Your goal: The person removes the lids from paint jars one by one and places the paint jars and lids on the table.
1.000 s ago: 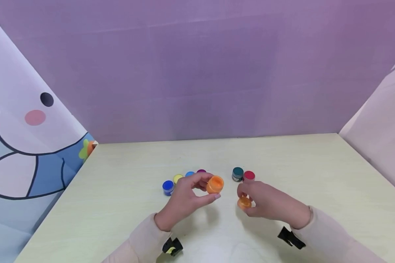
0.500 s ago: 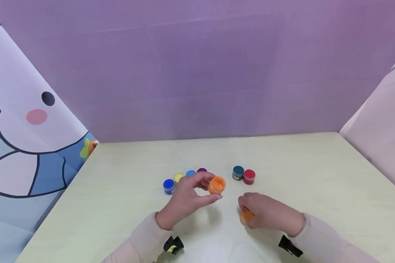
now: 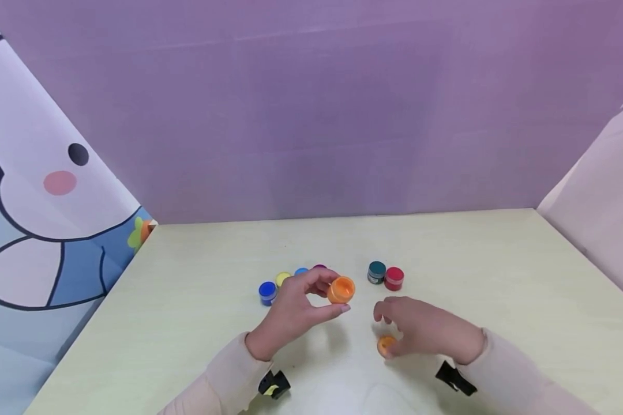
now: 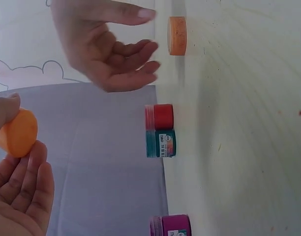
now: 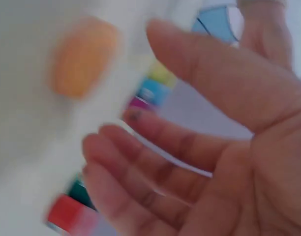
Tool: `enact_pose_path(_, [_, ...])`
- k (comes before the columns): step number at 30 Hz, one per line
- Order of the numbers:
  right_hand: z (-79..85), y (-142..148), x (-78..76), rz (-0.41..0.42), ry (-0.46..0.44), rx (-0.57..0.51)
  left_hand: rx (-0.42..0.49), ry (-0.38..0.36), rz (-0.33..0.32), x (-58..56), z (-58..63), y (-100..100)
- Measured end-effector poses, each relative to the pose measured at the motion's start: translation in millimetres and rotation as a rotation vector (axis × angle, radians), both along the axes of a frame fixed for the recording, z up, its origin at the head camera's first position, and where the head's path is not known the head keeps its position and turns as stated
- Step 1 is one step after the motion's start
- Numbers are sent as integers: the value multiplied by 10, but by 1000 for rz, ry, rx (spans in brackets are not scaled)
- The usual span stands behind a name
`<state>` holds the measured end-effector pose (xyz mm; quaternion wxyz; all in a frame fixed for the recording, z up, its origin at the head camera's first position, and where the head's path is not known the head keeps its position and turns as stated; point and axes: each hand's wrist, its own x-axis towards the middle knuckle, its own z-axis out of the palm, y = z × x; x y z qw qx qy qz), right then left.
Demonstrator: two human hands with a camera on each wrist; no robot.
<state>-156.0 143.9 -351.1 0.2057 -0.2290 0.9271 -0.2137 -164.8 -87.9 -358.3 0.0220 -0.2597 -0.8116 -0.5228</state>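
Note:
My left hand [image 3: 297, 311] pinches a small uncapped orange paint jar [image 3: 341, 290] between thumb and fingers, above the table. In the head view its mouth faces up and toward me, showing orange paint. On the table lies the orange lid [image 4: 177, 36], apart from my right hand in the left wrist view. My right hand [image 3: 426, 327] hovers just over the lid, fingers relaxed and spread from the thumb, holding nothing. In the right wrist view the lid [image 5: 85, 58] is blurred, beyond the thumb tip.
Past my right hand stand a dark green jar [image 3: 376, 272] and a red jar [image 3: 394, 278], side by side. Behind my left hand are capped jars: blue [image 3: 267, 293], yellow [image 3: 282, 279], light blue [image 3: 301, 271] and purple [image 3: 319, 266], partly hidden. A purple backdrop [image 3: 342, 115] borders the table's far edge.
My right hand carried the orange lid toward me and down to the table, then let it go and opened its fingers. My left hand with the jar has barely moved.

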Motion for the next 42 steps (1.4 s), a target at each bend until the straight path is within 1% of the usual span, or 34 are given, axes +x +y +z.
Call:
enact_pose_path(1, [59, 25, -9, 22, 18, -25, 4, 3, -5, -3, -3, 4])
enact_pose_path(3, [182, 62, -24, 70, 88, -94, 4, 14, -11, -10, -10, 9])
enact_pose_path(5, [290, 70, -34, 99, 198, -183, 2, 27, -12, -18, -17, 13])
enact_pose_path(7, [359, 47, -39, 100, 300, -267, -9, 41, -9, -27, -30, 16])
enact_pose_path(8, [378, 21, -38, 93, 332, -308, -19, 47, -3, -30, -37, 18])
enact_pose_path(10, [389, -50, -29, 67, 361, -360, -37, 54, 8, -34, -51, 23])
enact_pose_path(12, [383, -136, -21, 31, 355, -375, -60, 64, 16, -38, -67, 31])
enact_pose_path(14, [372, -222, -12, -3, 340, -368, -74, 69, 25, -34, -78, 35])
enact_pose_path(18, [373, -345, -8, -41, 325, -342, -102, 78, 38, -28, -87, 42])
enact_pose_path(23, [392, -425, -28, -39, 314, -326, -115, 97, 56, -27, -93, 40])
enact_pose_path(27, [394, -461, -44, -41, 274, -342, -112, 111, 46, -27, -105, 46])
enact_pose_path(30, [388, -482, -51, -39, 263, -340, -115, 122, 49, -31, -114, 51])
enact_pose_path(36, [382, -518, -53, -43, 272, -314, -136, 122, 84, -32, -123, 57])
enact_pose_path(42, [378, -554, -56, -46, 302, -279, -122, 126, 97, -42, -141, 63])
